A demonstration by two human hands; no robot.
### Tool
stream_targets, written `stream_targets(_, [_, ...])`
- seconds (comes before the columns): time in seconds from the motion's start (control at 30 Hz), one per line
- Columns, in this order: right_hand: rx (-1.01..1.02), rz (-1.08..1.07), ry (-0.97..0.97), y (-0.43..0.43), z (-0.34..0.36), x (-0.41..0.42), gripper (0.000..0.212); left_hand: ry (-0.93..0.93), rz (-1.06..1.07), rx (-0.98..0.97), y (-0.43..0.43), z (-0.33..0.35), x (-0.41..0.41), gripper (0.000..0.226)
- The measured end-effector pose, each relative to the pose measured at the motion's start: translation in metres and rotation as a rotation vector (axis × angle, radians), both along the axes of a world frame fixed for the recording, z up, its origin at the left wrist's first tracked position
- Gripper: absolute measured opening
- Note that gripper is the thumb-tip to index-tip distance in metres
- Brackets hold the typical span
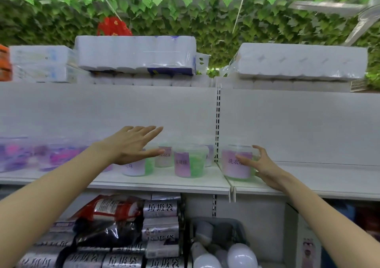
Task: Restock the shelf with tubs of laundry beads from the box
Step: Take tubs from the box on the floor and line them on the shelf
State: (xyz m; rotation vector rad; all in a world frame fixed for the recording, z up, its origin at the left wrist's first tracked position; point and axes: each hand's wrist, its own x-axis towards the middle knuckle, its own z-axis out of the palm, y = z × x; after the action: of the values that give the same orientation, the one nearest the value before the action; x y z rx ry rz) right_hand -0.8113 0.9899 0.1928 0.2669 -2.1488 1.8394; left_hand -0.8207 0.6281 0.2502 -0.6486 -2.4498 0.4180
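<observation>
Head view, white shelf (164, 183), right hand (265, 169) holding tub (232, 170), leafy wall (185, 21) above

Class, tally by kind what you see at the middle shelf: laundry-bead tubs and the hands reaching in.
Clear plastic tubs of green beads with pink labels: 5
Bare hands: 2, the left hand and the right hand
Total: 7
Other tubs may be hidden behind the left hand.

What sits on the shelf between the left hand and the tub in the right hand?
Head view: a purple-and-green tub stands between the left hand and the pink-labelled tub in the right hand, near the shelf joint.
</observation>
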Motion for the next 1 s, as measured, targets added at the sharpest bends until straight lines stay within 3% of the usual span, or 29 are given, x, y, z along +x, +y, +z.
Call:
stream_targets(0.07, [0.026, 0.020, -0.030, 0.002, 0.001, 0.001, 0.141, -0.005, 0.010, 0.003, -0.006, -0.001, 0.000, 0.117])
stream_targets(0.2, [0.082, 0.002, -0.111, 0.006, 0.006, 0.004, 0.145, -0.016, 0.001, 0.014, -0.013, -0.005, -0.003, 0.118])
stream_targets(0.3, [0.074, -0.065, -0.119, 0.003, 0.009, 0.005, 0.102, -0.016, -0.013, 0.010, -0.017, -0.008, -0.004, 0.116])
stream_targets(0.4, [0.099, -0.197, -0.037, -0.004, 0.014, 0.008, 0.093, -0.003, -0.013, 0.017, -0.025, -0.007, -0.004, 0.120])
stream_targets(0.47, [0.271, -0.412, 0.032, -0.010, 0.017, 0.014, 0.073, -0.003, -0.007, 0.026, -0.031, -0.006, -0.003, 0.123])
stream_targets(0.57, [0.724, -0.674, 0.092, -0.021, 0.012, 0.026, 0.055, 0.000, -0.006, 0.029, -0.040, -0.008, -0.001, 0.116])
stream_targets(0.7, [1.141, -0.742, 0.127, -0.042, -0.004, 0.045, 0.057, 0.008, 0.013, 0.012, -0.060, -0.020, 0.001, 0.109])
stream_targets(0.9, [1.326, -0.783, 0.124, -0.067, -0.020, 0.070, 0.070, 0.073, -0.001, 0.038, -0.084, -0.042, 0.015, 0.109])
stream_targets(1.0, [1.338, -0.787, 0.154, -0.075, -0.021, 0.080, 0.096, 0.120, -0.033, 0.062, -0.097, -0.051, 0.019, 0.104])
